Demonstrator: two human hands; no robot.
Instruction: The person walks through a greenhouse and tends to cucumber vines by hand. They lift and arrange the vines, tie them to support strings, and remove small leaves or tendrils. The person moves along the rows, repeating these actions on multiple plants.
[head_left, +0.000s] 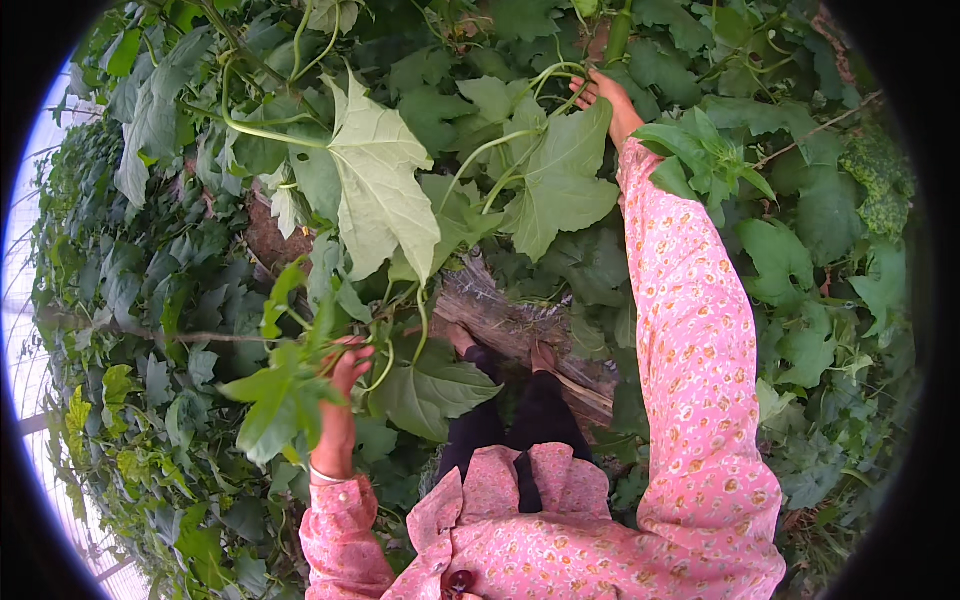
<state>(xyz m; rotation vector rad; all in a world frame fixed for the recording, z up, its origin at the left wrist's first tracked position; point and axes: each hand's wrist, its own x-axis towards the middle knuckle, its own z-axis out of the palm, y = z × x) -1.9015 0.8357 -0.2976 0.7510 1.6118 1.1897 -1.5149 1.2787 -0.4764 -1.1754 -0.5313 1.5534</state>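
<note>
My left hand, low and left of centre, has its fingers curled round a leafy vine shoot; leaves hide part of the grip. Far out at the upper right, my right hand pinches a green vine stem between thumb and fingers. Just above that hand hangs a long green gourd-like fruit, cut off by the top of the view. Between the hands, a large leaf shows its pale underside, and another broad leaf hangs below my right hand.
Dense vine foliage surrounds me on both sides. A thin cord runs leftward from near my left hand. Bare feet stand by weathered wood on the ground. Bright ribbed sheeting curves along the left edge.
</note>
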